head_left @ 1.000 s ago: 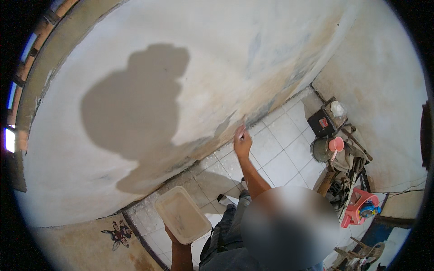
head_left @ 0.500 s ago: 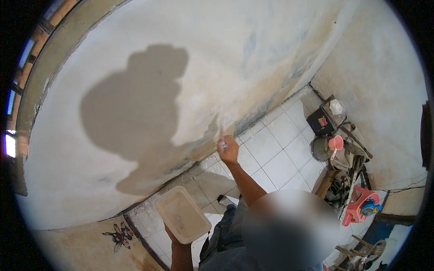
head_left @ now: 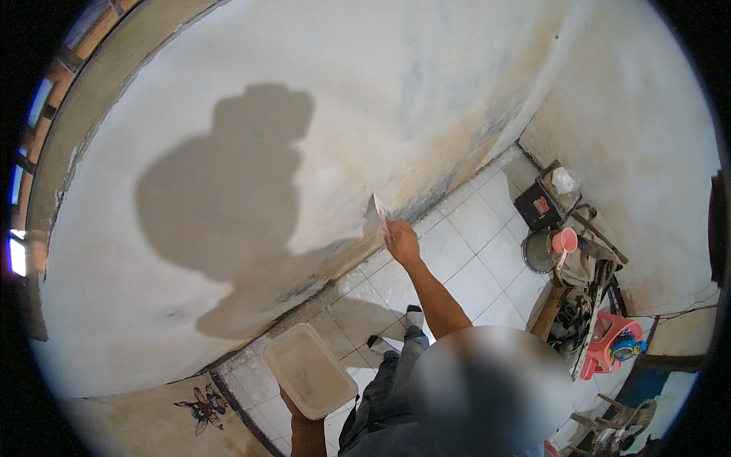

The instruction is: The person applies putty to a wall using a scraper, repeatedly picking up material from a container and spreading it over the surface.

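Observation:
My right hand (head_left: 403,242) grips a putty knife (head_left: 380,206) whose thin pale blade points up at the wall. The blade tip lies close to the stained, patchy lower wall (head_left: 335,198); whether it touches I cannot tell. My left hand (head_left: 289,401) holds a shallow cream rectangular tub (head_left: 308,329) by its near left side, low in front of me. Some of its fingers are hidden beneath the tub. A thin pale residue coats the tub's inside.
White floor tiles (head_left: 481,221) run along the wall's foot. On the right stand a black box (head_left: 537,207), a dark bucket (head_left: 537,257) with a pink dipper (head_left: 565,241), a wooden crate (head_left: 550,311) of tools and a pink stool (head_left: 599,335). My head's shadow falls across the wall.
My right hand has moved slightly right, and the putty knife's blade now shows clearly, turned up from the wall. The tub in my left hand stays nearly where it was.

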Available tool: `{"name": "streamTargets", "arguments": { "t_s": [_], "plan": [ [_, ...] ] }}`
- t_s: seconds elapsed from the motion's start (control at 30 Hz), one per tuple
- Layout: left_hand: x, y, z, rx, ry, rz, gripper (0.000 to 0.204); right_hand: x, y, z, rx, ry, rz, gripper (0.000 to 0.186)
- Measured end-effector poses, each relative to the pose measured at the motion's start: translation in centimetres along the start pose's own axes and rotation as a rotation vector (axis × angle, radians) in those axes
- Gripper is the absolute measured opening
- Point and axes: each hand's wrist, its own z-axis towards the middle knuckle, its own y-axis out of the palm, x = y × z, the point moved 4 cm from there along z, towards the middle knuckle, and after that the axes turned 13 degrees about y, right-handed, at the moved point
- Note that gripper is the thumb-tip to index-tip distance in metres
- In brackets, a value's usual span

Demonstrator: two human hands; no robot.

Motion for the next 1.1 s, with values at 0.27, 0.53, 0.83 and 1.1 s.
{"name": "streamTargets", "arguments": {
  "t_s": [0.27,0.53,0.83,1.1],
  "plan": [
    [-0.4,1.7,1.0,-0.091,-0.069,0.014,0.09,10.3,-3.1,9.8,0.174,0.9,1.159,0.008],
    [-0.3,3.9,0.0,-0.083,-0.049,-0.004,0.085,-7.5,-6.6,3.0,0.131,-0.022,0.26,0.014],
    [0.3,3.7,0.5,-0.086,-0.033,0.005,0.083,2.0,-8.1,9.9,0.39,0.509,0.218,0.015],
    [2.1,8.7,-2.2,-0.014,-0.065,-0.057,0.061,-9.9,-1.7,0.1,0.177,-0.068,0.119,0.02]
  ]
}}
